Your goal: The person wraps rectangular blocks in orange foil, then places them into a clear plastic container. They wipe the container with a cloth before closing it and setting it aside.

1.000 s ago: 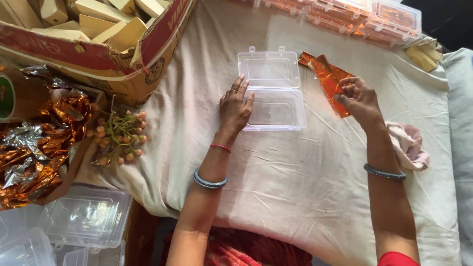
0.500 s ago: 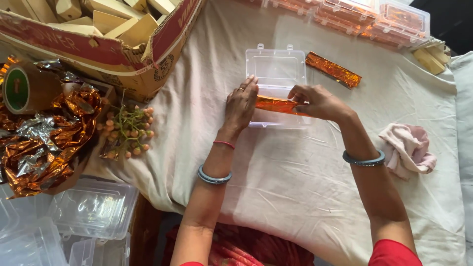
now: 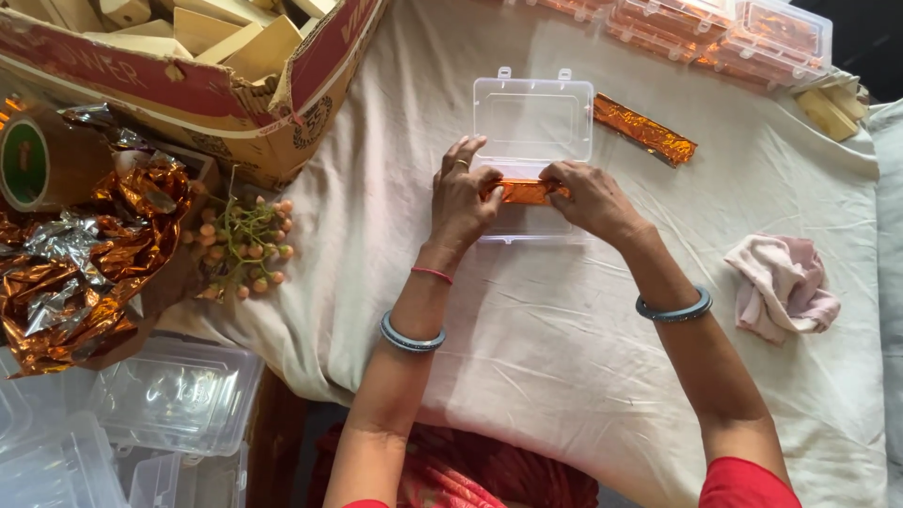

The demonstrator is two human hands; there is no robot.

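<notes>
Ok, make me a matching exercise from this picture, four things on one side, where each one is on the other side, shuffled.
Things:
1. foil strip
2. pink cloth
3. cardboard box
4. second foil strip

Places:
A. top left corner
B. held by both hands over the clear box
C. on the sheet, right of the right forearm
D. just right of the open lid

Pairs: 1-B, 2-C, 3-A, 4-D

Glossy foil strip [image 3: 525, 191] (clear plastic box [image 3: 532, 120])
</notes>
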